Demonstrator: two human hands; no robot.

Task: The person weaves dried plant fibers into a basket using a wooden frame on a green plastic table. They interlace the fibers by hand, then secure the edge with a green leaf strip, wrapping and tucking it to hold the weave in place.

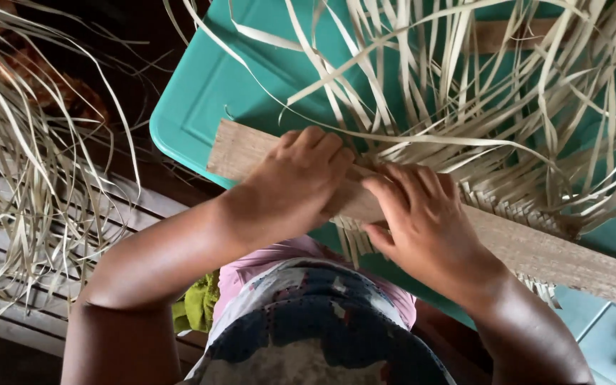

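1. Your left hand (295, 187) lies palm down on the plank (536, 249), fingers curled over its far edge, pressing it; whether it is clenched on it, you cannot tell.
2. Your right hand (425, 228) rests on the plank just beside the left, fingertips pinching pale strips (422, 153) where they meet the wood.
3. The plank runs slantwise from upper left to lower right across the teal lid (215, 93); woven strips lie under it and loose ends fan out beyond.
4. More loose strips (30, 178) hang at left over a slatted bench (8, 292).
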